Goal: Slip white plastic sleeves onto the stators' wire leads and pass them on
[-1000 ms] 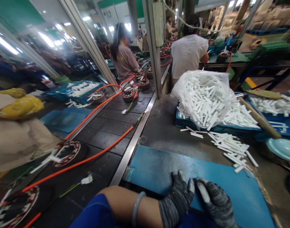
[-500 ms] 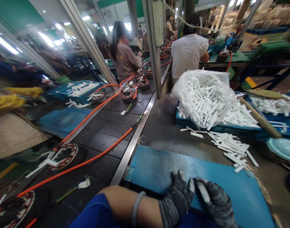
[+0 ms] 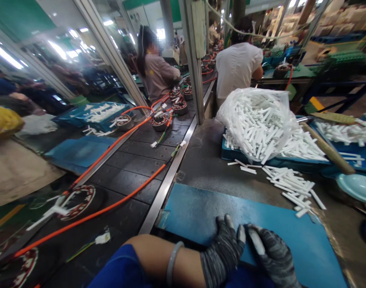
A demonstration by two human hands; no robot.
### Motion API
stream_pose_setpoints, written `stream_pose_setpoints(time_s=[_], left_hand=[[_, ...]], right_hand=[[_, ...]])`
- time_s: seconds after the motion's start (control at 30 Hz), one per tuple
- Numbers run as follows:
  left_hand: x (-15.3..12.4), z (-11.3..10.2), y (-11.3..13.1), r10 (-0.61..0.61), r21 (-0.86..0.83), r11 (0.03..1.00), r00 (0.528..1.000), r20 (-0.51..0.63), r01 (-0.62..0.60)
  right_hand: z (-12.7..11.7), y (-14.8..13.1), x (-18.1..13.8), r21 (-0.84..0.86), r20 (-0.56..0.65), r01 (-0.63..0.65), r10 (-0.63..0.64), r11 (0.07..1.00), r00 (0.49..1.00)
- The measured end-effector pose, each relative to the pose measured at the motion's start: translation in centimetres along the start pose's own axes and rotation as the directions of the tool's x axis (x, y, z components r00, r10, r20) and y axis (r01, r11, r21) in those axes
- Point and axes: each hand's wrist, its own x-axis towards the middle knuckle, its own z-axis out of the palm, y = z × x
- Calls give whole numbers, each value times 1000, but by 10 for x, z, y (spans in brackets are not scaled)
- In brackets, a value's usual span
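My left hand [image 3: 224, 250], in a grey knit glove, lies flat on the blue mat [image 3: 197, 212] at the bench's near edge with its fingers stretched out and nothing in it. My right hand [image 3: 274, 256], gloved the same way, rests beside it and touches it. Its fingers lie loosely on the mat and hold nothing. A bracelet [image 3: 172, 262] sits on my left forearm. Loose white strips [image 3: 291, 184] lie on the bench beyond the mat, out of reach of both hands.
A clear bag of white strips [image 3: 257, 120] spills over a blue tray [image 3: 231, 154]. Left of the mat runs a black conveyor [image 3: 132, 164] carrying motor stators [image 3: 78, 200] with orange cables [image 3: 126, 192]. A wooden handle [image 3: 327, 150] lies right. Other people work further along the line.
My hands have stayed still. The stators and cables on the conveyor have moved nearer, toward the lower left. The yellow-gloved person at the left has pulled back.
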Motion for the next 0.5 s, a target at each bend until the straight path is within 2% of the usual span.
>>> stream_pose_setpoints(time_s=[0.27,0.5], left_hand=[[0,-4,-4,1,9,1000,1000,-20,-1],[2,7,4,-17,8,1000,999,-34,17]], right_hand=[[1,0,0,70,10,-70,69,995,998],[-2,0,7,8,-2,21,-21,1000,1000]])
